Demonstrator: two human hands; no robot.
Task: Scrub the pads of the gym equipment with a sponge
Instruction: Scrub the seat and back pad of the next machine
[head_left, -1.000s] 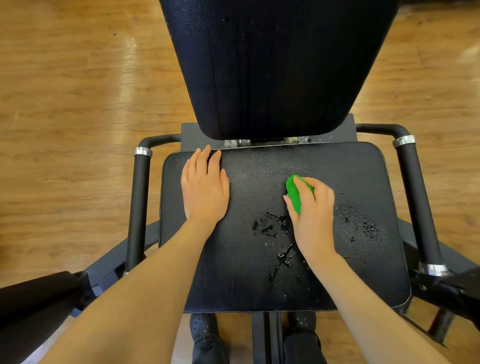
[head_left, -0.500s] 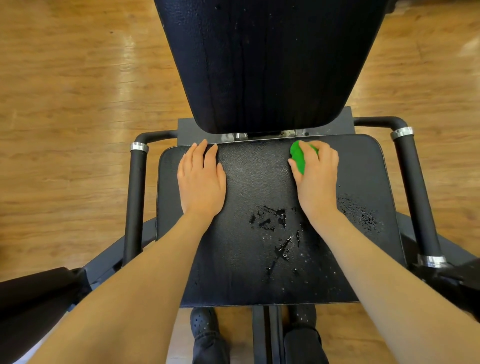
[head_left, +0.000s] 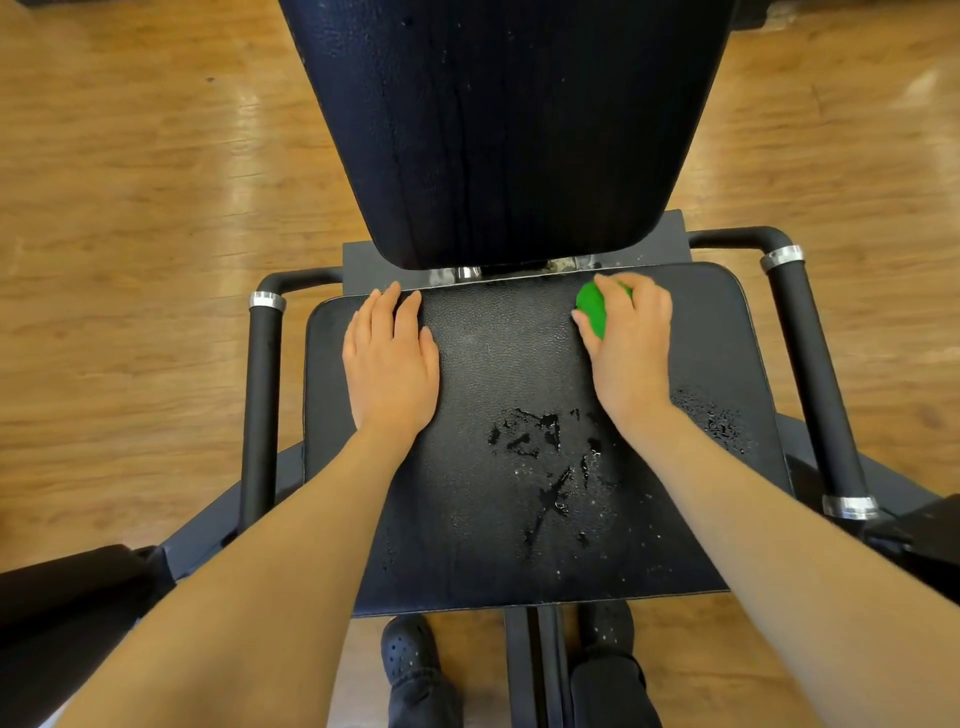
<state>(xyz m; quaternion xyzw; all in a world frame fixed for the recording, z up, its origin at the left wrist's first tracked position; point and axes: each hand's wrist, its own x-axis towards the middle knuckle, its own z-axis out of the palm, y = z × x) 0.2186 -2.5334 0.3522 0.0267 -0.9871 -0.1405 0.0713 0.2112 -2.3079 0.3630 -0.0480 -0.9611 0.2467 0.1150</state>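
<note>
A black seat pad (head_left: 498, 364) lies flat in the middle of the view, with wet streaks and droplets on its centre and right side. Behind it rises a black back pad (head_left: 509, 130), also speckled with water. My right hand (head_left: 628, 338) grips a green sponge (head_left: 593, 310) and presses it on the seat pad near its far edge, right of centre. My left hand (head_left: 390, 358) rests flat on the far left part of the seat pad, fingers straight and together.
Black padded side handles with silver collars run along the left (head_left: 262, 395) and right (head_left: 810, 374) of the seat. A dark pad (head_left: 67, 603) sits at the lower left. Dark shoes (head_left: 415, 670) stand under the seat's front edge on the wooden floor (head_left: 130, 260).
My right hand has slid the sponge from the middle of the seat pad up to its far edge. The left hand has stayed pressed in place.
</note>
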